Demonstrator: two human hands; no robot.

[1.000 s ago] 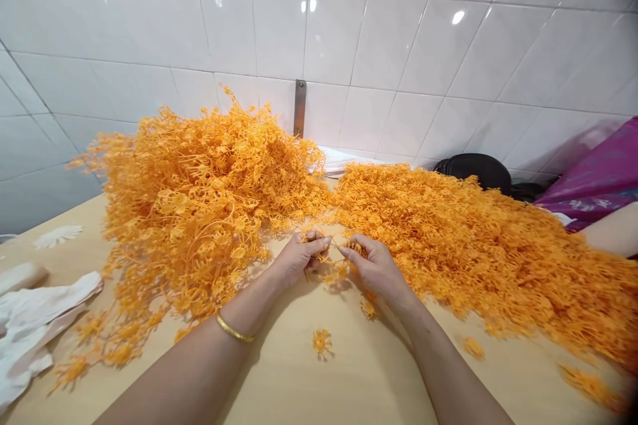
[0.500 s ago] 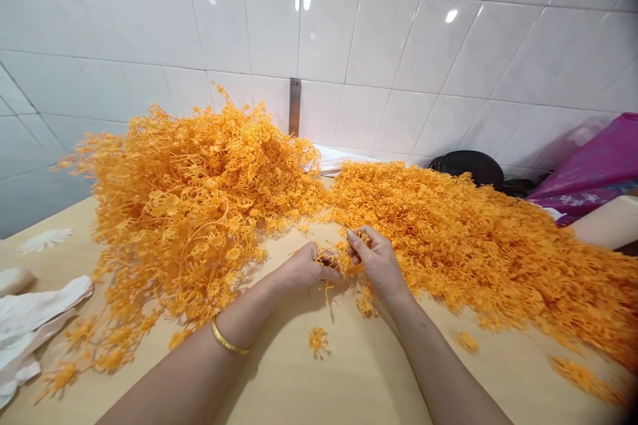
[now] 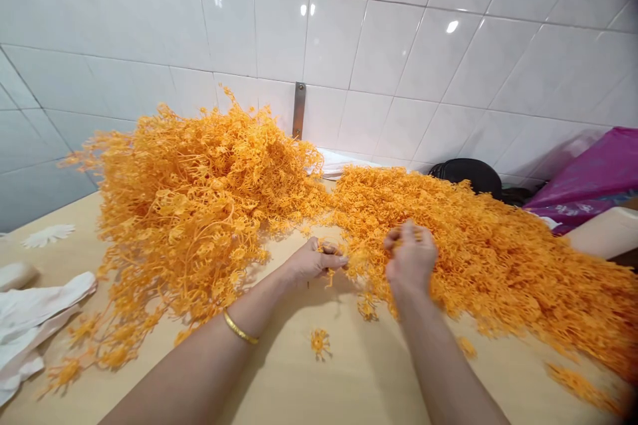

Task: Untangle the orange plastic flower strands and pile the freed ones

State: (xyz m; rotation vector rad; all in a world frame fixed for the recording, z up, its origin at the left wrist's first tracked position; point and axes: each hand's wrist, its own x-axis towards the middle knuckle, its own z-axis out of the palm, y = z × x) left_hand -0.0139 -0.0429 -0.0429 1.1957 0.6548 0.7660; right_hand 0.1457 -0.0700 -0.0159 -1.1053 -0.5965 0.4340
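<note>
My left hand (image 3: 319,259) is closed on a thin orange plastic flower sprig (image 3: 329,273), held just above the table between two heaps; the fingers hide most of it. My right hand (image 3: 411,255) is over the near edge of the right heap of orange plastic flower pieces (image 3: 478,246). Its fingers look curled but are smeared by motion, so whether anything is in them does not show. To the left rises a taller, tangled heap of orange plastic flower sprigs (image 3: 199,179). One loose orange floret (image 3: 319,343) lies on the table in front of my hands.
White gloves (image 3: 34,319) and a white petal-shaped piece (image 3: 48,236) lie at the left on the wooden table (image 3: 349,385). Behind the right heap are a black rounded case (image 3: 468,176) and a purple bag (image 3: 583,179). A tiled wall (image 3: 389,33) closes the back.
My right hand has moved right, away from my left hand, to over the right heap. My left hand has stayed almost in place, keeping its hold. The view has shifted slightly.
</note>
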